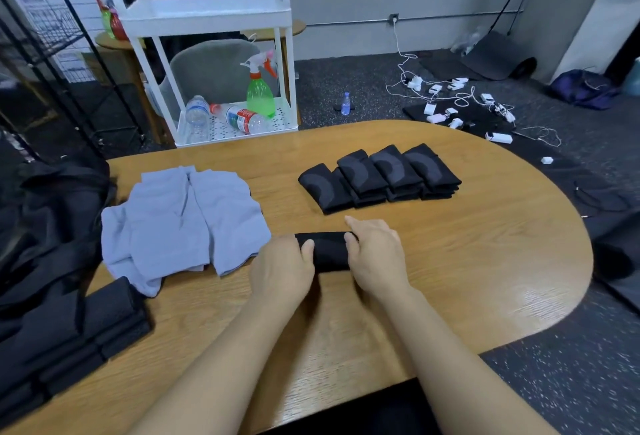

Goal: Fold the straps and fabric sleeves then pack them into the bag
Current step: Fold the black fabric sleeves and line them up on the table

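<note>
Both hands, left hand (282, 270) and right hand (375, 256), grip a soft black fabric sleeve (329, 250) with curled fingers on the oval wooden desk (485, 244); light, limp, best held at its ends.

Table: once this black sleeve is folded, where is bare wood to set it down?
Bare table lies right of the right hand, below the row of folded black sleeves. A narrow strip separates that row from the grey cloths. Left side is crowded: grey cloths, black straps, bag. Both hands grip the sleeve.
</note>
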The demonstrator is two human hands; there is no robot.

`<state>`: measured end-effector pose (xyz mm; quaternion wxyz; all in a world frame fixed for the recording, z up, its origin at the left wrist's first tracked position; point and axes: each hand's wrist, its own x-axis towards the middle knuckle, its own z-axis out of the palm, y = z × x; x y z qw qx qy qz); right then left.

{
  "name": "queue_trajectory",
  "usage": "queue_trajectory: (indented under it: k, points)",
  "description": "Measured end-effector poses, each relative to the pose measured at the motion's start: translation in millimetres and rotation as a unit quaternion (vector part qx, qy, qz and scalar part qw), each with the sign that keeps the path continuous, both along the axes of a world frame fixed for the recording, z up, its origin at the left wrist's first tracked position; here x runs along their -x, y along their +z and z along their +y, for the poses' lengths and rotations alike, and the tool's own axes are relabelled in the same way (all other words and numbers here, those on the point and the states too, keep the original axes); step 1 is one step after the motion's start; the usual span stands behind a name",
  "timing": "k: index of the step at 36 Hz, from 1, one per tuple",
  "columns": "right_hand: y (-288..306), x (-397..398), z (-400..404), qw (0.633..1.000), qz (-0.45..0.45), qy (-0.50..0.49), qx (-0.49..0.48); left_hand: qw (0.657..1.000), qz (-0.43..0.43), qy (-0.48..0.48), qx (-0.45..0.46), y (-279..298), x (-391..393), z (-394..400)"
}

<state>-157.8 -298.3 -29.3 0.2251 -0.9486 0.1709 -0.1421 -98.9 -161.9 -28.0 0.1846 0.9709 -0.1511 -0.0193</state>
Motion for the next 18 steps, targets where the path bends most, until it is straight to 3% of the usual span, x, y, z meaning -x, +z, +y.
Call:
queue_trajectory:
  k: [4, 10, 14, 18]
  points:
    - [6, -9, -9, 0.989, 0.105, -0.010, 0.107, 0.998, 0.041, 0.032, -0.034, 4, -4, -9]
    - [14, -21, -18, 0.969, 0.229, -0.014, 0.094, 0.986, 0.144, 0.080, -0.008, 7, -14, -20]
    - [17, -25, -22, 0.965, 0.254, -0.017, 0.069, 0.980, 0.178, 0.091, 0.020, 7, -18, -26]
    - [15, -23, -27, 0.974, 0.225, -0.020, 0.028, 0.980, 0.160, 0.089, 0.071, 5, -18, -27]
